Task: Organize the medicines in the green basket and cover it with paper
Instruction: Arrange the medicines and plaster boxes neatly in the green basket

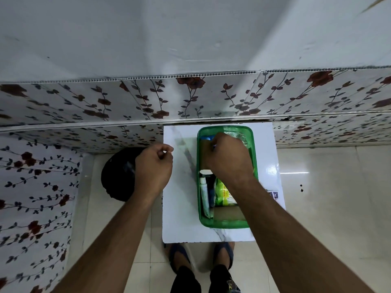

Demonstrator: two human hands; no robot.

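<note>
A green basket (224,224) stands on a small white table (179,218). Inside it lie a white tube (204,193), a green and yellow packet (223,194), a brown cardboard piece (229,214) and a silvery wrapper (237,133) at the far end. My right hand (227,157) reaches into the basket's far half with fingers curled over a blue item (206,138); what it grips is hidden. My left hand (154,166) hovers over the table's left edge with fingers curled closed, and nothing clear shows in it.
A black round bin (118,174) sits on the tiled floor left of the table. Floral panels line the wall behind and at the left. A small printed card (275,195) lies at the table's right edge. My sandalled feet (201,256) stand below the table's near edge.
</note>
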